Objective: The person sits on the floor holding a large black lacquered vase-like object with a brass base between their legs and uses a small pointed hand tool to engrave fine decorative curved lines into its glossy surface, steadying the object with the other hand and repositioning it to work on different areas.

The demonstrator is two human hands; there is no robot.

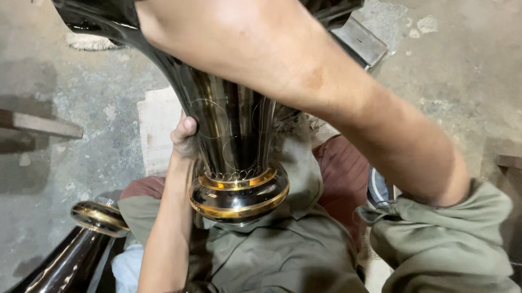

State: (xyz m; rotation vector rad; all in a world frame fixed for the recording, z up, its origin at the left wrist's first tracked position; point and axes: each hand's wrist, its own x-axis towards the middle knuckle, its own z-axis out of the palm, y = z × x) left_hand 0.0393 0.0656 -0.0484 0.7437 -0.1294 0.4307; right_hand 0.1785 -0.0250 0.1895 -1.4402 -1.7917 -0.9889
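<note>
1. Our left hand (184, 137) grips the neck of the glossy black, gold-banded metal vase (236, 163) on our lap.
2. Its long axis rises away; our right hand (220, 29) clasps the flared top.

A second dark, gold-banded vase (83, 238) lies beside wooden planks (27, 123) on concrete floor (477, 75).
</note>
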